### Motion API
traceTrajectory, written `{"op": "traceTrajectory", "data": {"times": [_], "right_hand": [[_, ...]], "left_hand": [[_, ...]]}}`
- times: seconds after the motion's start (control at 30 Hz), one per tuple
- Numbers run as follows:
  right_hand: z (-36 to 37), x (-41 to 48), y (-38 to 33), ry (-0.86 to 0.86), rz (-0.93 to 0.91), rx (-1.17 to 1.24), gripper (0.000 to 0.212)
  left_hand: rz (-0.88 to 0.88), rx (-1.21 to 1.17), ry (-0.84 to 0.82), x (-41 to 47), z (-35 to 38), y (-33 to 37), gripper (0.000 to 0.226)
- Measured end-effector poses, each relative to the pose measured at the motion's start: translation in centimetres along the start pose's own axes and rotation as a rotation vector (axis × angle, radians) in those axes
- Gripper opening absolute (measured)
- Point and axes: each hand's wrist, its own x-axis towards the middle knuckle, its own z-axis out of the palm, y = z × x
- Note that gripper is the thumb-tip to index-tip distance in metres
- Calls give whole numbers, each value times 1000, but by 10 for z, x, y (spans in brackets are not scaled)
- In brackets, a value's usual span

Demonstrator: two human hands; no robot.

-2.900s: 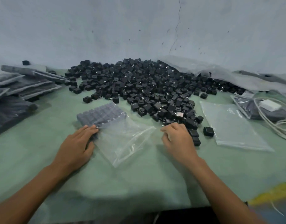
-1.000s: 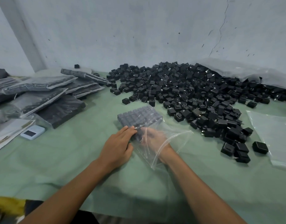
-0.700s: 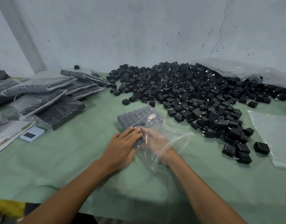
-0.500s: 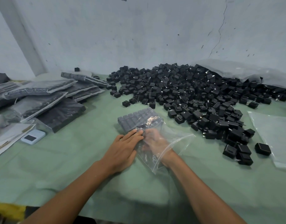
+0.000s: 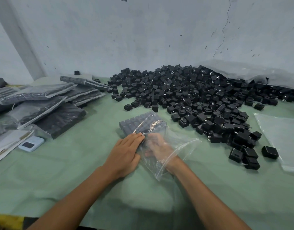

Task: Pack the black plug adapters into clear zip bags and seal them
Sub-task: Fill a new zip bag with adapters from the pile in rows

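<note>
A clear zip bag (image 5: 182, 145) lies on the green table (image 5: 68, 171), its far end filled with neat rows of black plug adapters (image 5: 136, 123). My left hand (image 5: 126, 153) lies flat on the bag's left edge, fingers straight and pressing beside the rows. My right hand (image 5: 159, 146) is inside the bag up to the wrist, blurred by the plastic. Dark shapes show under it, but its grip is unclear. A large loose pile of black adapters (image 5: 192, 97) spreads behind and to the right.
Several filled bags (image 5: 48, 103) are stacked at the left. A small white device (image 5: 31, 143) and papers (image 5: 6, 143) lie near them. An empty clear bag (image 5: 282, 136) lies flat at the right. A big crumpled plastic sack (image 5: 242, 70) sits against the wall.
My right hand left the pile and went inside the bag, reaching up to the rows. My left hand slid slightly forward along the bag's edge. My view turned left.
</note>
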Motion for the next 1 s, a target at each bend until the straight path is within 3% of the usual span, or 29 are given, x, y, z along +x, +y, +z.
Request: {"op": "traceTrajectory", "data": {"times": [0.27, 0.43, 0.5, 0.6, 0.67, 0.77, 0.93, 1.0], "right_hand": [[-3, -2, -5, -2, 22, -65, 35], [-2, -15, -19, -45, -194, -180, 30], [-9, -25, -31, -100, -128, -176, 21], [-21, -42, -26, -141, -89, -104, 39], [-41, -62, -7, -139, -83, -56, 33], [-89, -93, 16, -59, -65, -102, 21], [-182, -114, 40, 471, -112, -853, 28], [-205, -114, 44, 572, -22, -1030, 33]], "left_hand": [[47, 94, -20, -1, -8, 4, 66], [123, 119, -48, -3, -12, 2, 67], [111, 99, -30, -3, -12, 2, 67], [99, 73, -20, -3, -10, 2, 70], [99, 68, -6, -3, -9, 2, 71], [105, 58, -3, -3, -9, 5, 72], [111, 51, 4, -3, -11, 8, 71], [107, 58, 2, -2, -10, 9, 72]]}}
